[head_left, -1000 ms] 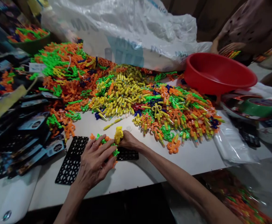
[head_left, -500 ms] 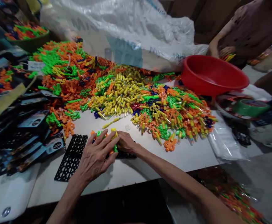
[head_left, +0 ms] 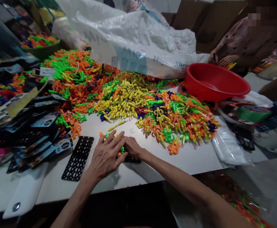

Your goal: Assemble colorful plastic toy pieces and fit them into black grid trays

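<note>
My left hand [head_left: 108, 155] curves over a small bunch of orange and green plastic figures [head_left: 121, 150], its long fingers extended across the top and the thumb on the near side. From the right, my right hand [head_left: 132, 147] meets the same bunch with curled fingers; its fingertips are hidden behind my left hand. Beneath the hands, part of a black perforated plate [head_left: 132, 160] shows. A second black perforated plate [head_left: 79, 158] lies flat to the left. Just beyond the hands are a yellow pen-like piece [head_left: 118, 125] and a small clear piece [head_left: 132, 130].
Heaps of coloured figures [head_left: 76, 76] and yellow pieces [head_left: 126, 95] cover the far table, before a large white sack [head_left: 138, 41]. Black packages [head_left: 43, 123] are stacked left. At right stand a red basin [head_left: 216, 82], clear bags [head_left: 228, 142] and green tape [head_left: 254, 113]. A co-worker sits beyond.
The view has shifted slightly, so the table's contents sit a little lower and mostly further right. Both hands stay together at the bunch; the yellow piece seen between them is now covered.
</note>
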Available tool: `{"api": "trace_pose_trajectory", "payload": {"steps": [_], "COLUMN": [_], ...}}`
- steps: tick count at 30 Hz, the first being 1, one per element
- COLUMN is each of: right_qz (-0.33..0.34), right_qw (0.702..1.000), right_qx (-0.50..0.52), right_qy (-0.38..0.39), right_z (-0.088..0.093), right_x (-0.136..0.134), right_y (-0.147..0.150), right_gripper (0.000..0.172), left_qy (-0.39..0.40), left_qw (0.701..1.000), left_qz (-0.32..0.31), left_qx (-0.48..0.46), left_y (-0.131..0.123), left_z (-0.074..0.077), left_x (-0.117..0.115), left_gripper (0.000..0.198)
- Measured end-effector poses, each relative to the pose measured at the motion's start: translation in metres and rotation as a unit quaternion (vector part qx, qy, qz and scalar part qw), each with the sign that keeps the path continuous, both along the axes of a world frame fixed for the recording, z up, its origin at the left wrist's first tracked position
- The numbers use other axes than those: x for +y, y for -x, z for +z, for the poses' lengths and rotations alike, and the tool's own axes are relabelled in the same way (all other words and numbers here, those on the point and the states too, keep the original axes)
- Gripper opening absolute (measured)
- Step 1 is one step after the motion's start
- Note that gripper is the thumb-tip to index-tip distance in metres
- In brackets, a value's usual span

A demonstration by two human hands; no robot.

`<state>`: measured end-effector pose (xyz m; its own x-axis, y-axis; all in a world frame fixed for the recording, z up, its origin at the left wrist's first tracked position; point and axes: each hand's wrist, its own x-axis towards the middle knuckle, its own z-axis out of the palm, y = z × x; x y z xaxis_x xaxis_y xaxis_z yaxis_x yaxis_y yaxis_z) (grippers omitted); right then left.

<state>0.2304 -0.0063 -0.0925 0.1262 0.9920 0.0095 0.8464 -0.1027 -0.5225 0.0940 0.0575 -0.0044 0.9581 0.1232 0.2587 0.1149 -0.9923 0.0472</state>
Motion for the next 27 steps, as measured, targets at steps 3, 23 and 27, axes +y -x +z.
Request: {"api": "trace_pose_trajectory", "payload": {"steps": [3, 23, 27], "right_qz": [-0.013, -0.298, -0.226], "right_qw": [1.000, 0.843, 0.808], "right_qx": [0.015, 0.448, 0.542], "right_qy": [0.022, 0.004, -0.035], "right_z": [0.011, 0.009, 0.008], "right_x": [-0.001, -0.062, -0.047], "right_y": [0.002, -0.038, -0.009], "right_gripper": [0.016, 0.009, 0.015], "left_qy": [0.000, -0.016, -0.009], "left_qw": [1.000, 0.996, 0.996], "left_qz": [0.023, 0.075, 0.087], "left_qx": [-0.014, -0.045, -0.035], "left_y": [-0.002, 0.013, 0.014], "left_z": [0.000, -0.003, -0.003], "left_x": [-0.006, -0.003, -0.006], "left_gripper": [0.043, 0.026, 0.026]}}
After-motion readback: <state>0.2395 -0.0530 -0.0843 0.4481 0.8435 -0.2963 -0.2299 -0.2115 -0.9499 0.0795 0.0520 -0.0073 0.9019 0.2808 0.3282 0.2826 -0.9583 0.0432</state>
